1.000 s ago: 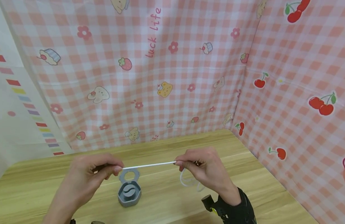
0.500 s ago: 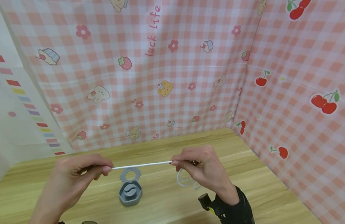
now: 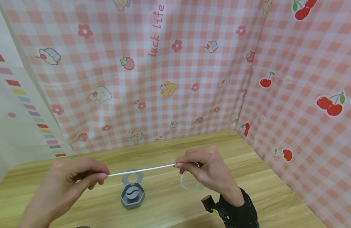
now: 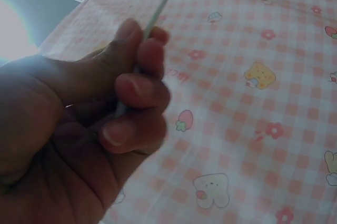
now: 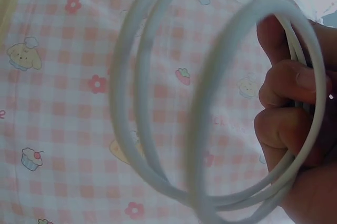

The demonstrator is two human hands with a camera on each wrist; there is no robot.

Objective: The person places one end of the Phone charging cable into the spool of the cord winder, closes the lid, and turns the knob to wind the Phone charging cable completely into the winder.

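A white cable (image 3: pixel 141 170) stretches taut between my two hands above the table. My left hand (image 3: pixel 68 185) pinches it between thumb and forefinger; in the left wrist view the other fingers (image 4: pixel 134 129) curl around its end. My right hand (image 3: pixel 208 172) pinches the other end of the straight stretch. Several loose loops of the cable (image 5: pixel 124 76) hang from that hand in the right wrist view. Behind and below the taut stretch lies a grey hexagonal cable winder (image 3: pixel 132 199). Its ring-shaped lid (image 3: pixel 140 177) is flipped back, and an S-shaped slot shows in its round hub. Neither hand touches it.
The wooden table (image 3: pixel 169 209) meets a pink checked cloth wall (image 3: pixel 112 69) at the back. Another checked cloth (image 3: pixel 300 104) stands on the right, and a white sheet with coloured blocks (image 3: pixel 18 126) on the left. A black wrist mount (image 3: pixel 239 212) sits on my right wrist.
My left hand has moved left and slightly down, so the straight stretch of cable between the hands is longer. My right hand has shifted only slightly. The winder stays in place.
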